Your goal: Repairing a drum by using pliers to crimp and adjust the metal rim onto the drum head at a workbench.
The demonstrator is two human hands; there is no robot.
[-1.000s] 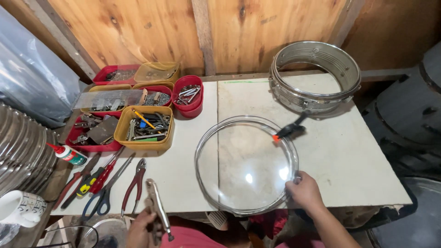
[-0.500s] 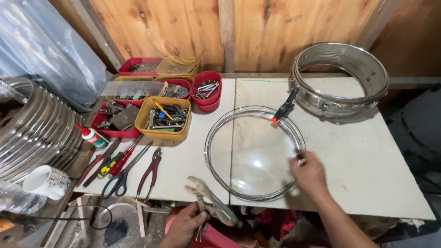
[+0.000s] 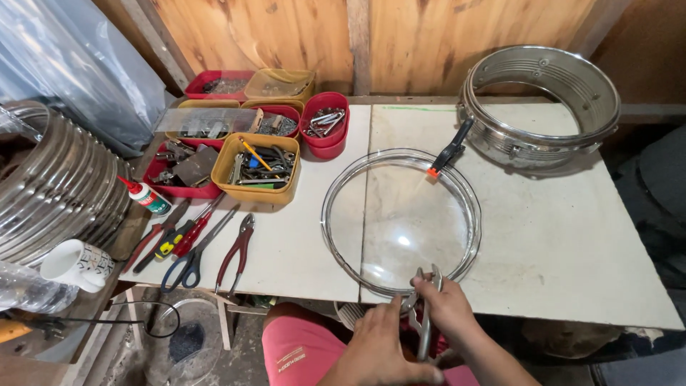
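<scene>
Lying flat on the white tabletop (image 3: pixel 572 236), a large round clear drumhead with a shiny metal hoop (image 3: pixel 400 218), its near rim touching both hands at the table's front edge. Gripping a grey metal locking clamp (image 3: pixel 423 314) right at that rim, the right hand (image 3: pixel 446 307), fingers curled around the tool's handles; whether the tool's tip is actually biting the hoop, impossible to tell. Resting just beside it, the left hand (image 3: pixel 382 343), fingers curled towards the clamp's lower handle, palm turned down over a pink-red trouser leg (image 3: pixel 304 350). Clipping the drumhead's far rim, a small black spring clamp with orange tips (image 3: pixel 449 151). Sitting well apart at the far right, a round chrome drum shell (image 3: pixel 539 107). Crowding the far left, red and yellow plastic trays of small hardware (image 3: pixel 257 168), with a white glue bottle with a red cap and green label (image 3: pixel 146 196) lying tilted beside them. Lying near the front left edge, red-handled pliers (image 3: pixel 236 251) and screwdrivers. Reaching in from below, both forearms, angled towards the drumhead's near rim.
</scene>
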